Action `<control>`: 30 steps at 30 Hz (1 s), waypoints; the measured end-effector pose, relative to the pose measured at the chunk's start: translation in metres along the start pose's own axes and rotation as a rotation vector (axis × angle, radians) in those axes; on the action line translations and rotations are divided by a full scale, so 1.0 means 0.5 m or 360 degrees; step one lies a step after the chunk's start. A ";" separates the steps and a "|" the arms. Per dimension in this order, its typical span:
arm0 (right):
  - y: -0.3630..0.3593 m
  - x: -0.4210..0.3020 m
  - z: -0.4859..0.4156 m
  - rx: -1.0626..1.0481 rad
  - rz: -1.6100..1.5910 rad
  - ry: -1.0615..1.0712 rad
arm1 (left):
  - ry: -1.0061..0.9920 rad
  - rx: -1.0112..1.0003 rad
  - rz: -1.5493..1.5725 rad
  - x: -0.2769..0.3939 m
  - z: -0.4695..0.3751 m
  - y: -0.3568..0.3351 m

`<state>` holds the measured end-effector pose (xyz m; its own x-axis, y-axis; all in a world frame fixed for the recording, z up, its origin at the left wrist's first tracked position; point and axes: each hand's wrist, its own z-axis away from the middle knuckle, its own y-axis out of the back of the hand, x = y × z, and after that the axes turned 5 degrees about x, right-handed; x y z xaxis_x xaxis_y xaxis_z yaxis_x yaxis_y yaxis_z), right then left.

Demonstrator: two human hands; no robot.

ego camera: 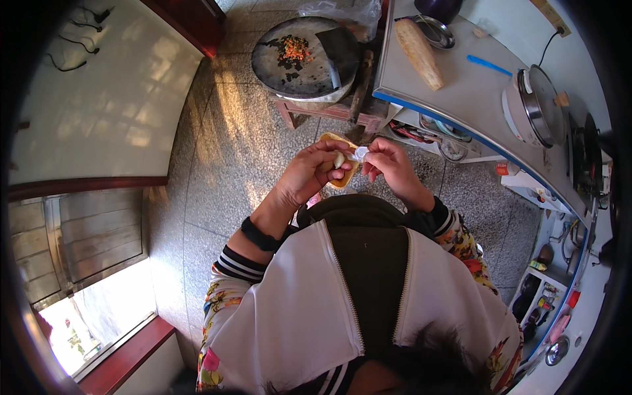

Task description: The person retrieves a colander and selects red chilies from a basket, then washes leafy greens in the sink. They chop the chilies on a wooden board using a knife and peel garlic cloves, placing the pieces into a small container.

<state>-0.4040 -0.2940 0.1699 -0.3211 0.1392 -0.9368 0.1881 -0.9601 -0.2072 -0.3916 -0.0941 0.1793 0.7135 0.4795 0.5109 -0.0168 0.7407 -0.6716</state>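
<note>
A pale garlic clove is held between the fingers of my left hand. My right hand pinches a whitish papery piece, probably garlic skin, just right of the clove. Under both hands is a yellow basket or tray, partly covered by them; its contents are hard to make out. Beyond my hands, a round chopping board carries chopped orange, red and green bits and a cleaver with a dark blade.
The board rests on a reddish wooden stool. At the right, the counter holds a long peeled root vegetable, a metal plate, a blue-handled tool and a lidded pot. Shelves with bowls sit below its edge.
</note>
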 end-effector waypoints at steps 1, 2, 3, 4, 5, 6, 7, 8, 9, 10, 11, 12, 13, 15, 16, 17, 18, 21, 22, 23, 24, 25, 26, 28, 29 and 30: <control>0.002 0.002 -0.003 0.0019 -0.0010 0.0006 | -0.0029 -0.0036 0.0007 -0.002 -0.004 0.002; -0.003 0.003 -0.003 0.0041 -0.0015 0.0016 | -0.0012 0.0011 -0.0005 -0.002 0.000 0.008; 0.001 0.005 -0.007 0.0112 -0.0071 0.0040 | -0.0014 0.0009 0.0004 -0.004 -0.003 0.012; 0.001 0.007 -0.008 0.0182 -0.0124 0.0065 | -0.0017 0.0006 0.0013 -0.004 -0.003 0.019; 0.006 0.011 -0.013 0.0243 -0.0183 0.0095 | -0.0015 -0.0002 0.0015 -0.005 -0.005 0.024; 0.010 0.016 -0.019 0.0288 -0.0091 0.0083 | -0.0014 -0.0012 0.0017 -0.005 -0.006 0.031; 0.016 0.024 -0.026 0.0326 -0.0006 0.0078 | -0.0022 -0.0043 0.0036 -0.004 -0.006 0.038; 0.023 0.037 -0.036 0.0357 0.0068 0.0105 | -0.0040 -0.0019 0.0051 -0.004 -0.006 0.044; 0.020 0.054 -0.047 0.0338 0.0193 -0.0028 | -0.0066 -0.0024 0.0084 -0.003 0.000 0.053; 0.025 0.075 -0.067 0.0305 0.0302 -0.0136 | -0.0047 0.0109 0.0084 -0.003 -0.001 0.058; 0.026 0.099 -0.086 0.0262 0.0405 -0.0248 | -0.0087 0.0046 0.0137 -0.004 0.003 0.064; 0.027 0.124 -0.104 0.0240 0.0463 -0.0345 | -0.0087 0.0113 0.0155 -0.005 0.007 0.070; 0.030 0.150 -0.121 0.0206 0.0556 -0.0308 | -0.0112 0.0138 0.0185 -0.006 0.012 0.077; 0.033 0.206 -0.154 0.0156 0.0745 -0.0310 | -0.0107 0.0213 0.0269 -0.009 0.025 0.090; 0.029 0.233 -0.168 0.0161 0.0840 -0.0284 | -0.0120 0.0227 0.0315 -0.012 0.034 0.097; 0.029 0.256 -0.183 0.0138 0.0858 -0.0278 | -0.0155 0.0228 0.0325 -0.013 0.040 0.104; 0.028 0.276 -0.196 0.0128 0.0891 -0.0299 | -0.0187 0.0229 0.0335 -0.016 0.046 0.110; 0.028 0.326 -0.227 0.0120 0.0867 -0.0297 | -0.0251 0.0221 0.0313 -0.020 0.058 0.124; 0.031 0.339 -0.235 0.0117 0.0850 -0.0281 | -0.0270 0.0232 0.0293 -0.021 0.059 0.127; 0.032 0.350 -0.241 0.0108 0.0825 -0.0286 | -0.0271 0.0199 0.0345 -0.021 0.062 0.129; 0.040 0.359 -0.249 0.0049 0.0908 -0.0303 | -0.0274 0.0188 0.0392 -0.021 0.061 0.130; 0.044 0.366 -0.254 0.0035 0.1056 -0.0257 | -0.0277 0.0174 0.0437 -0.020 0.061 0.130; 0.048 0.370 -0.260 -0.0003 0.1176 -0.0204 | -0.0281 0.0164 0.0457 -0.018 0.060 0.131; 0.048 0.365 -0.268 -0.0036 0.1417 0.0037 | -0.0301 0.0091 0.0501 -0.013 0.056 0.130; 0.046 0.355 -0.268 -0.0034 0.1533 0.0229 | -0.0297 0.0109 0.0516 -0.011 0.050 0.130; 0.035 0.338 -0.263 -0.0029 0.1707 0.0293 | -0.0311 0.0079 0.0533 -0.008 0.049 0.130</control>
<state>-0.3329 -0.2554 -0.0290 0.1619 -0.7335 -0.6601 0.3017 -0.6001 0.7409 -0.4129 -0.0363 0.1465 0.5157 0.7758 0.3636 -0.2636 0.5475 -0.7942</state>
